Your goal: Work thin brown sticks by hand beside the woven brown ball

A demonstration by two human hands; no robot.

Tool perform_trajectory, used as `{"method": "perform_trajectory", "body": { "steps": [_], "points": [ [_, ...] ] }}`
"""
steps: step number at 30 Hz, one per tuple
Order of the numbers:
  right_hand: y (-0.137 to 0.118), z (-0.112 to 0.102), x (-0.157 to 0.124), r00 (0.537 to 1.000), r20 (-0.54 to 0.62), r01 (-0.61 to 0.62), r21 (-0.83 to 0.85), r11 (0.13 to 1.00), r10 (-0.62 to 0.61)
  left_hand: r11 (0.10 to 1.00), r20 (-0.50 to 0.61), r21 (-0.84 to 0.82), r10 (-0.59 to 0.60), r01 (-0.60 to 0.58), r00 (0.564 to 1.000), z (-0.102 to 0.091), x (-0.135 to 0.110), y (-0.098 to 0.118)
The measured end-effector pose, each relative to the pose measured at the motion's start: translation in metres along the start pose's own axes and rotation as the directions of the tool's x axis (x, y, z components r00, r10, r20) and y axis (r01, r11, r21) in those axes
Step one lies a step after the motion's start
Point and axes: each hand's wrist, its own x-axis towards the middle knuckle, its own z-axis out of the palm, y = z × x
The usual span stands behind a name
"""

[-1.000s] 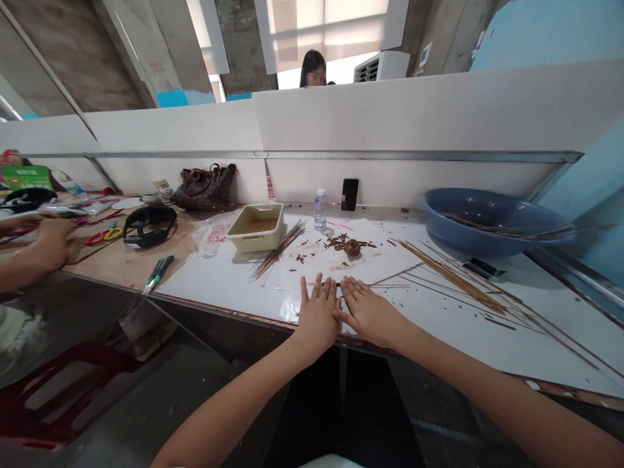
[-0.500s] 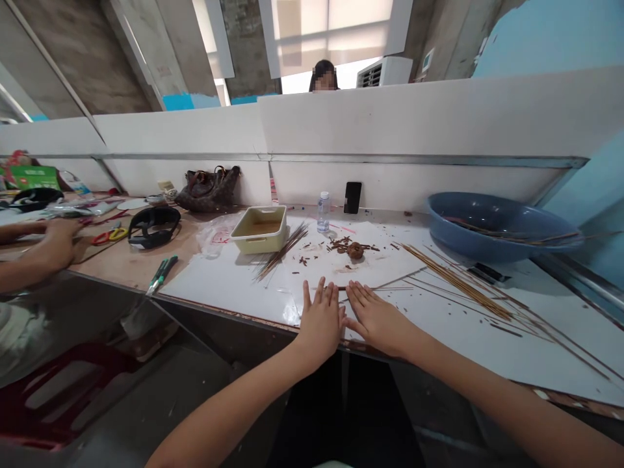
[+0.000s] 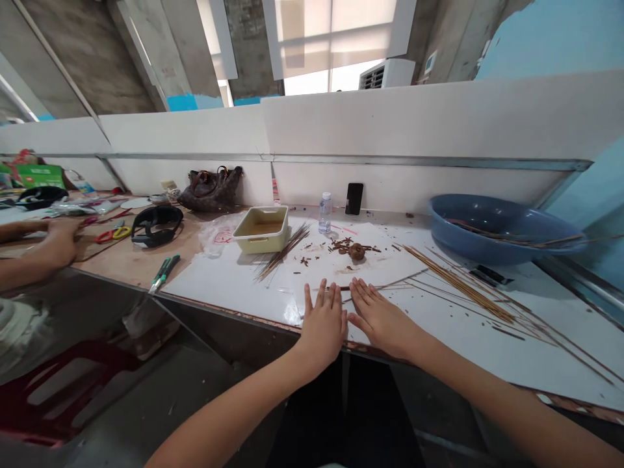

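- So the white-topped table has its near edge running right by the heels of the palms, and white surface stretches out left of the left hand.
- Room up front stops at the brown crumbs, just beyond the fingertips.
- The thin dark-brown stick lies crosswise at the fingertips, showing in the gap between the hands; the rest is partly covered.
- Fingers on the left hand and right hand are stretched out flat over it, nothing gripped.
- Count: one round brown doughy lump, one clear plastic bottle, one black phone, one pale-yellow rectangular plastic tub, one big blue round plastic basin.
- Loose tan sticks on the right: too fine to count.
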Motion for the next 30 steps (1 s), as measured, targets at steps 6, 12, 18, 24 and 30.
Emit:
{"method": "perform_trajectory", "body": {
  "steps": [6, 12, 18, 24, 30],
  "points": [
    [-0.008, -0.008, 0.028, 0.995, 0.081, -0.067, 0.057, 0.996, 0.063, 0.999, 0.171, -0.023, 0.047, -0.044, 0.984, 0.005, 0.034, 0.014],
    [-0.002, -0.009, 0.030, 0.988, 0.140, -0.079, 0.056, 0.995, 0.070, 1.000, 0.144, -0.004, 0.010, -0.010, 0.990, 0.019, 0.036, 0.014],
    [-0.003, -0.006, 0.025, 0.989, 0.133, -0.064, -0.005, 0.998, 0.064, 1.000, 0.170, -0.004, 0.009, -0.008, 0.985, 0.022, 0.030, 0.010],
    [0.016, -0.017, 0.059, 0.986, 0.163, -0.025, -0.023, 0.999, 0.029, 0.997, 0.235, -0.045, -0.042, 0.055, 0.971, 0.002, 0.063, 0.000],
    [0.015, 0.003, 0.025, 0.997, 0.069, 0.028, -0.059, 0.998, -0.023, 0.999, 0.121, -0.043, 0.007, -0.002, 0.993, 0.013, 0.024, 0.006]
  ]
}}
